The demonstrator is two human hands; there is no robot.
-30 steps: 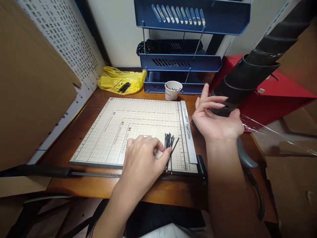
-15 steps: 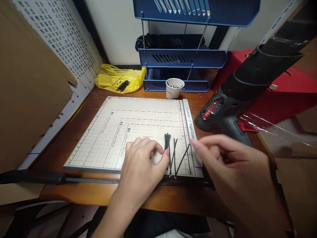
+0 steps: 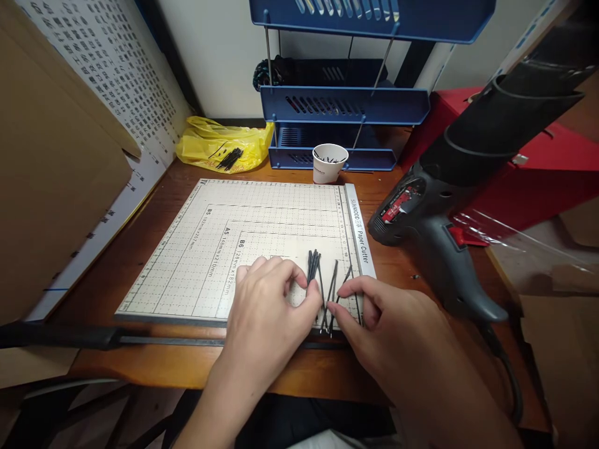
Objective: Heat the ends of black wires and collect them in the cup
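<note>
Wooden tabletop carries a gridded paper cutter; taking its middle as the clock's centre and twelve as farthest from the wearer, a yellow plastic bag with dark bits on it lies toward eleven, a paper cup holding short black pieces stands toward one, a blue letter tray rises behind, and a corded heat gun rests toward three. Sorting looks partly done: a tight bundle of black wires sits at about four o'clock on the board, while several loose black wires lie splayed just to its right, pale-tipped at their near ends, and these seem to be what is left to gather. Curled over the board, the left hand pinches the bundle between thumb and index finger. At the loose wires, the right hand has thumb and index finger narrowly parted, their tips beside or against the strands; whether they touch one cannot be told.
</note>
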